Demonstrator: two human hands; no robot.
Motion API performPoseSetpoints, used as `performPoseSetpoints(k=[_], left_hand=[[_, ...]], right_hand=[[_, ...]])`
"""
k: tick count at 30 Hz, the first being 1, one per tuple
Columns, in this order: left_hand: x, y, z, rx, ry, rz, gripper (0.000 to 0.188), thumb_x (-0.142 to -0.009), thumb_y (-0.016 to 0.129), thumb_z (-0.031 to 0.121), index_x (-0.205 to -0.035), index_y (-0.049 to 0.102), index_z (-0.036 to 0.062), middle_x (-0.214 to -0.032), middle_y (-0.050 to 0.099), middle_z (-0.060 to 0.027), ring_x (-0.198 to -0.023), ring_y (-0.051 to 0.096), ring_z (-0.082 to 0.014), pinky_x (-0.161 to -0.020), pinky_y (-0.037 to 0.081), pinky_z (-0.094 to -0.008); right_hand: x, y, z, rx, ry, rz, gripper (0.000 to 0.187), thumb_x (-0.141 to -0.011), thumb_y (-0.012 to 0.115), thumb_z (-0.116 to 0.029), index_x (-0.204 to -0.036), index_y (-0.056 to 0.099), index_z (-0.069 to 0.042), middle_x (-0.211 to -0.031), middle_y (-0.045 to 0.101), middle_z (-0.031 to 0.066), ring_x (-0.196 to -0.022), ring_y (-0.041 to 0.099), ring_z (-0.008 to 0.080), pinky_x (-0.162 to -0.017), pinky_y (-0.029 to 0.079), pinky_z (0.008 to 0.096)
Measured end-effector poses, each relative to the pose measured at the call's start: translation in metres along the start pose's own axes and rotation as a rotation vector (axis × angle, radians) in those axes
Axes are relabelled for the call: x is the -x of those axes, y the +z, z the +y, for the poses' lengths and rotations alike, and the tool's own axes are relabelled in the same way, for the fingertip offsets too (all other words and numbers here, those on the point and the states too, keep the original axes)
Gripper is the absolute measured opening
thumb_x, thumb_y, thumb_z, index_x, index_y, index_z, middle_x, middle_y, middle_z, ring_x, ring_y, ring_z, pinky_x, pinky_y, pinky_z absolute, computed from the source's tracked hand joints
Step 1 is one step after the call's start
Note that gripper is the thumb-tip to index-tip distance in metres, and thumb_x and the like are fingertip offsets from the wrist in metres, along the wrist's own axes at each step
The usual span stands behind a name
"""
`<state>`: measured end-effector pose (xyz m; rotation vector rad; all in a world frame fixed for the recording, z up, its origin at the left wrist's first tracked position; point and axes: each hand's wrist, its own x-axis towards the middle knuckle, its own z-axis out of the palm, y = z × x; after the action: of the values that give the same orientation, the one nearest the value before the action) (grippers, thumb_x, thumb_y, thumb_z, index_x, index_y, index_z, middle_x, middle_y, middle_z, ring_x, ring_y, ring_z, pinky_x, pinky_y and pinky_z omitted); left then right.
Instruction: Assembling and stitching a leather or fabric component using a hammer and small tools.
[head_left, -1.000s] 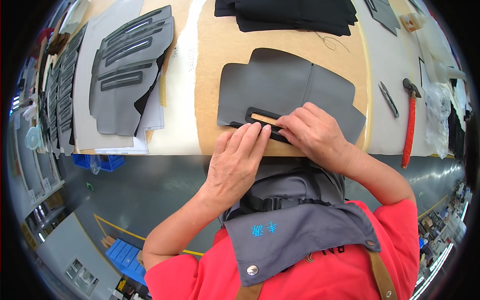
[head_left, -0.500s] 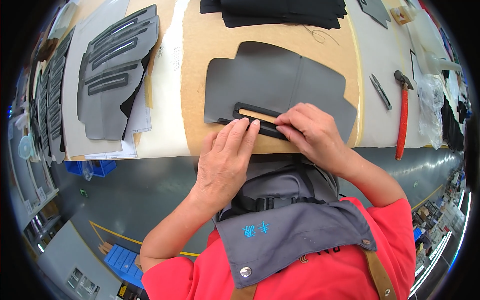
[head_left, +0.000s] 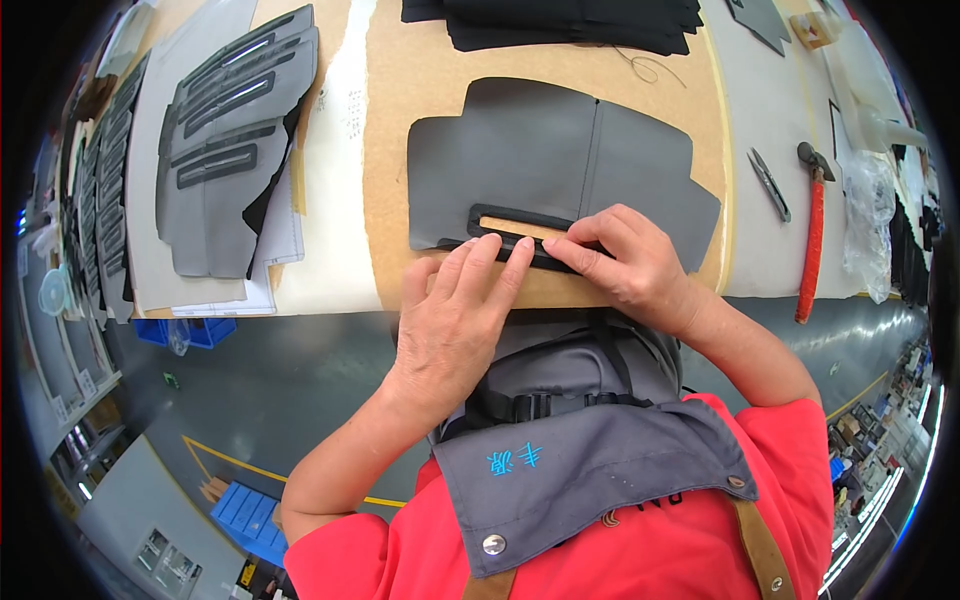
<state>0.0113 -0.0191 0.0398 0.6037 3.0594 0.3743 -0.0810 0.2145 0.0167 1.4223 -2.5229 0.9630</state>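
A grey sheet panel (head_left: pixel 520 140) with notched corners lies in front of me on the tan board. Near its front edge is a long slot framed by a black strip (head_left: pixel 525 216), and the tan board shows through it. My left hand (head_left: pixel 455 310) rests with fingers stretched out, fingertips on the black strip along the slot's near side. My right hand (head_left: pixel 630 255) is closed in a pinch at the slot's right part, thumb and forefinger on the black strip there. The pinched bit itself is mostly covered by the fingers.
Stacked grey panels with black-framed slots (head_left: pixel 225 150) lie at the left. A black fabric stack (head_left: pixel 570 20) is at the back. To the right are small snips (head_left: pixel 769 185), a red-handled hammer (head_left: pixel 811 240) and a clear plastic bag (head_left: pixel 868 220). The table edge (head_left: pixel 340 312) runs close before me.
My right hand's thumb and forefinger have shifted slightly left along the slot, toward the left fingertips. My left hand stays at the strip, its forefinger slightly farther right.
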Motion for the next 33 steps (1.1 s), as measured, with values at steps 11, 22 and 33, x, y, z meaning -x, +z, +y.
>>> performPoseSetpoints(k=[11, 22, 33], left_hand=[[-0.004, 0.002, 0.014, -0.045, 0.0, 0.01, 0.066, -0.079, 0.069, 0.001, -0.144, 0.06, 0.0085, -0.137, 0.054, -0.0057, -0.131, 0.053, -0.0221, -0.107, 0.04, -0.0379], [-0.007, 0.002, 0.015, 0.092, -0.019, 0.022, 0.062, -0.083, 0.06, -0.004, -0.143, 0.06, 0.0098, -0.132, 0.057, -0.0066, -0.12, 0.058, -0.0202, -0.103, 0.041, -0.0372], [-0.007, 0.005, 0.018, 0.06, -0.001, 0.015, 0.058, -0.084, 0.062, 0.0, -0.141, 0.063, 0.0128, -0.131, 0.055, -0.0075, -0.121, 0.057, -0.0212, -0.103, 0.041, -0.0387]], right_hand=[[0.0, 0.0, -0.007, -0.021, 0.081, 0.052, 0.03, -0.076, 0.077, -0.001, -0.106, 0.071, -0.002, -0.097, 0.066, 0.0082, -0.082, 0.064, 0.0253, -0.071, 0.055, 0.0362], [0.009, -0.005, -0.003, -0.015, 0.04, 0.037, 0.036, -0.072, 0.076, -0.002, -0.107, 0.073, -0.002, -0.095, 0.066, 0.008, -0.082, 0.063, 0.025, -0.069, 0.056, 0.0357], [0.013, -0.003, -0.002, 0.094, -0.113, 0.054, 0.038, -0.073, 0.073, -0.005, -0.111, 0.072, 0.0, -0.097, 0.065, 0.0092, -0.083, 0.063, 0.0246, -0.071, 0.057, 0.0355]])
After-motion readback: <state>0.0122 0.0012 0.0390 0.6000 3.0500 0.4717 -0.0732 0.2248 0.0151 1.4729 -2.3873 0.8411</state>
